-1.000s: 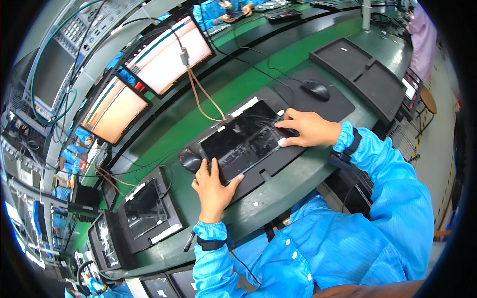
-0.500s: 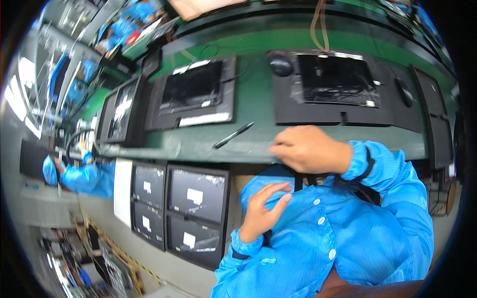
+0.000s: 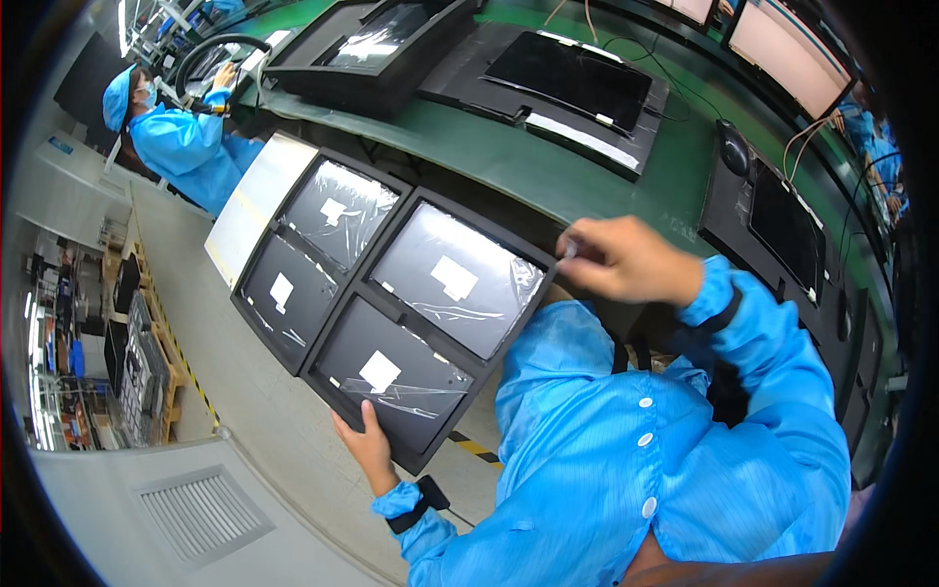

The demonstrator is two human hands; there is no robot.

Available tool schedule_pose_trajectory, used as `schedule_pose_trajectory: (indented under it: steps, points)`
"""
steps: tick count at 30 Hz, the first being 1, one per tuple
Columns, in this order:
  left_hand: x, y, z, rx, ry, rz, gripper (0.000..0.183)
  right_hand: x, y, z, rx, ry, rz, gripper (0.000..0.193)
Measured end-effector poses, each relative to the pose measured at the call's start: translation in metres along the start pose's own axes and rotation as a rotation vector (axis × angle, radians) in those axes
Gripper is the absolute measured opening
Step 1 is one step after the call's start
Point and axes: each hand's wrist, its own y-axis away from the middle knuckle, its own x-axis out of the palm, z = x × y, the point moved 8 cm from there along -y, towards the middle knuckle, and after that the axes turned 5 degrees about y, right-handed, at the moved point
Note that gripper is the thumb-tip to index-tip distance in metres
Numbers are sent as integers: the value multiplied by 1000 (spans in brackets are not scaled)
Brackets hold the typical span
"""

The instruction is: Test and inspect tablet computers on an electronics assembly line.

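Note:
My left hand (image 3: pixel 368 450) is at the near-left edge of a black partitioned tray (image 3: pixel 409 450), thumb and fingers spread apart, its fingers apparently touching the rim. Flat dark panels under clear film lie in the tray's compartments; one nearby panel (image 3: pixel 337 352) bears a white label (image 3: pixel 380 371). A larger-looking panel (image 3: pixel 411 303) lies in the compartment beside it. Just beyond the tray's right corner, my right hand (image 3: pixel 636 259) is closed in a pinch. Something small and greyish shows at its fingertips, too blurred to name.
A green workbench (image 3: pixel 469 161) runs behind the tray, bearing a deep black tray (image 3: pixel 337 88), a screen panel (image 3: pixel 572 78) on a black pad, another screen panel (image 3: pixel 785 230) and a black mouse (image 3: pixel 732 147). A co-worker in blue (image 3: pixel 186 147) sits far left. A white vented cabinet (image 3: pixel 205 514) stands lower left.
The view has swung left toward the partitioned tray. My left hand has moved from before my body to the tray's edge. The pen that lay on the bench is no longer seen there.

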Motion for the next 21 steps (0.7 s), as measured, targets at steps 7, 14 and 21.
schedule_pose_trajectory:
  steps: [7,14,21]
  points:
    - [3,8,1,61,-141,-108,76,170,-85,-1,83,-359,-51,22]
    - [6,7,2,16,-161,-83,75,193,-82,-21,155,-290,27,21]
    - [7,8,4,26,-168,-75,77,180,-78,-19,190,-242,-135,19]
